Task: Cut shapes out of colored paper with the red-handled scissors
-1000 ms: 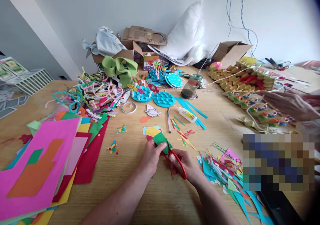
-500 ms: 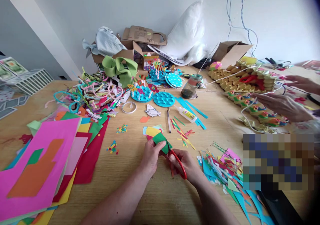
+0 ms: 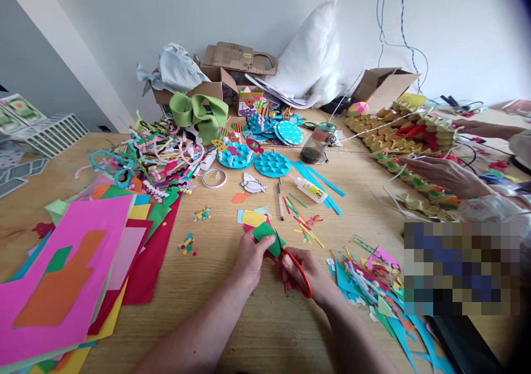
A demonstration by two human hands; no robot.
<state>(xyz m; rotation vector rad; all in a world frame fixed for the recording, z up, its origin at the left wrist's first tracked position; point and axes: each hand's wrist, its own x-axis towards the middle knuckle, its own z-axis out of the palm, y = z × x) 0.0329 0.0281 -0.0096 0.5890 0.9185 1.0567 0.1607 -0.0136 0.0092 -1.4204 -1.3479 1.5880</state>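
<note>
My left hand (image 3: 250, 260) pinches a small piece of green paper (image 3: 265, 234) between thumb and fingers. In my right hand (image 3: 309, 271) are red-handled scissors (image 3: 299, 271), their dark blades at the right edge of the green paper. Just beyond lie small yellow paper (image 3: 253, 218), light blue and red pieces. Farther out are a white paper fish with drawn outlines (image 3: 253, 183), an orange paper shape (image 3: 240, 197) and a pen (image 3: 281, 201). Thin coloured paper strips (image 3: 305, 224) lie to the right of the pen.
Stacked coloured sheets (image 3: 136, 274) lie left, paper scraps (image 3: 373, 285) right. A glue bottle (image 3: 310, 190), blue scalloped discs (image 3: 272, 165) and a glass jar (image 3: 316, 143) stand farther back. At right, another person's hands (image 3: 440, 176) are over egg cartons (image 3: 385, 128).
My scissors have shifted slightly, with the blades parted a little more at the green paper. The other person's hands have moved left over the egg cartons.
</note>
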